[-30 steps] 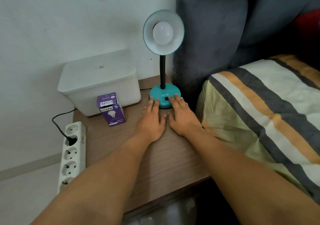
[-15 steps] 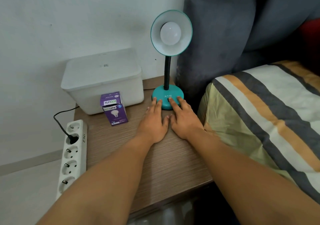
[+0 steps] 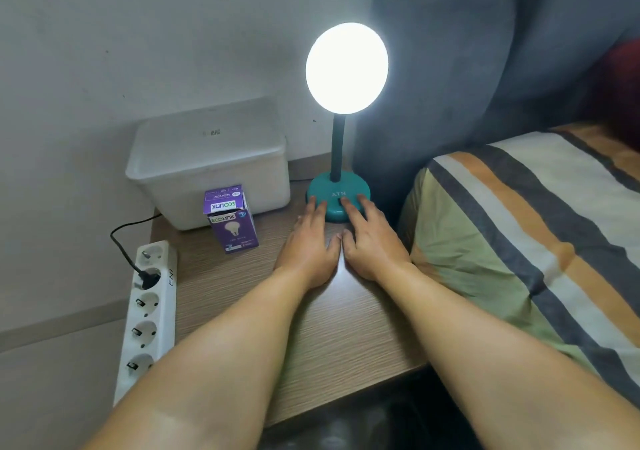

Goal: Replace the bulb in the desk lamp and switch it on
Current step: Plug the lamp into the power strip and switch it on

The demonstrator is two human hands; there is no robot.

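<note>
The teal desk lamp stands at the back of the wooden bedside table (image 3: 242,311), its base (image 3: 329,188) marked ATN. Its shade (image 3: 347,68) faces me and glows bright white, so the bulb inside is lost in the glare. My left hand (image 3: 310,245) lies flat on the table, fingertips touching the base's left front. My right hand (image 3: 372,238) lies flat beside it, index finger on the switch at the base's front. A purple Ecolink bulb box (image 3: 232,221) stands to the left of my hands.
A white lidded plastic box (image 3: 207,162) sits at the back left against the wall. A white power strip (image 3: 147,314) with one black plug in it leans along the table's left side. A bed with a striped cover (image 3: 536,235) adjoins on the right.
The lamp was dark in both earlier frames and is lit now. Both hands stay at the base; the view has shifted slightly.
</note>
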